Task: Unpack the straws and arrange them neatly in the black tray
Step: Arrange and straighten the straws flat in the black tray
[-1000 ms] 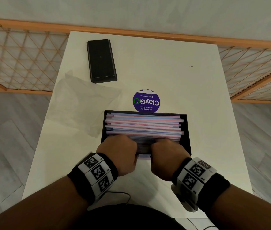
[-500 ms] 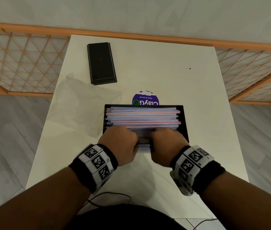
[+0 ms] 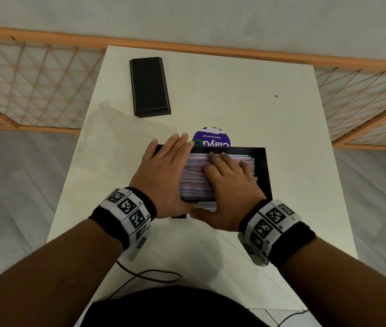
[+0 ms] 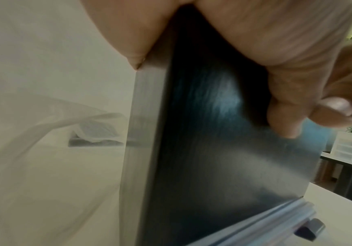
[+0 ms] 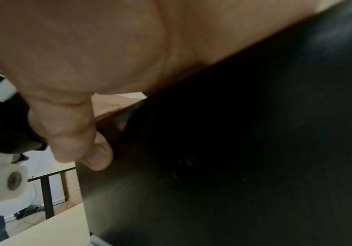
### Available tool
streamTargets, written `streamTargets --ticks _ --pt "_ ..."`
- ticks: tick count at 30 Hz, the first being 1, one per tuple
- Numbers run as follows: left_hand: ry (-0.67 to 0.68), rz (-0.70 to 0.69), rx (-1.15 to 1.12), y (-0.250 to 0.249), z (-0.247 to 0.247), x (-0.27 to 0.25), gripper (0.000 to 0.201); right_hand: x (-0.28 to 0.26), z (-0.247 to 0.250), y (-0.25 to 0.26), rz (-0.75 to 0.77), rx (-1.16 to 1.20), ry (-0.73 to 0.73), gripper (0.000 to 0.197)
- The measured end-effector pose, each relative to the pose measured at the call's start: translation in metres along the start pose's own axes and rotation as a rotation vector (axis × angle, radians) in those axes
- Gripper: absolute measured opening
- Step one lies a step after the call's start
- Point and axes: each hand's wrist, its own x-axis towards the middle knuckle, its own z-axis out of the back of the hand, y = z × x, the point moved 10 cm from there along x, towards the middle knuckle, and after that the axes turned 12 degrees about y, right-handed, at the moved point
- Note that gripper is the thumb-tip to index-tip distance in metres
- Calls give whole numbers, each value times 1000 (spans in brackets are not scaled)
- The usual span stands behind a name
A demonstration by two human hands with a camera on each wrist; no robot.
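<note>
The black tray (image 3: 261, 171) sits at the middle of the white table, packed with pink, blue and white straws (image 3: 194, 175) lying left to right. My left hand (image 3: 163, 171) lies flat over the straws' left ends. My right hand (image 3: 229, 185) lies flat over their middle. Both thumbs hook round the tray's near wall. The left wrist view shows a thumb pressed on the dark tray underside (image 4: 213, 149), and straw ends (image 4: 255, 224) poke past its edge. The right wrist view is filled by the tray (image 5: 234, 149). The picture is blurred.
A second black oblong tray (image 3: 149, 86) lies at the far left of the table. A purple round sticker (image 3: 211, 139) shows just beyond the tray. A clear plastic wrapper (image 3: 121, 138) lies to the left. A black cable (image 3: 144, 274) runs over the table's near edge.
Both hands were fists at the tray's near wall. Now their fingers are spread flat across the straws, thumbs round the near wall, and the tray looks tipped up.
</note>
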Motion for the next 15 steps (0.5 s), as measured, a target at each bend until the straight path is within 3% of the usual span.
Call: streamTargets --ticks 3,8,10,15 --pt "-4 -25 -25 0 0 0 128 2 -3 4 71 50 29 81" --pt "-58 -89 -89 -1 2 -4 88 -16 19 -3 147 124 -252 49" --pt "-73 -87 -99 1 1 -4 83 -17 14 -5 126 106 -222 48" --pt "-93 -81 -29 -2 2 -5 92 -13 0 -7 114 117 -150 56"
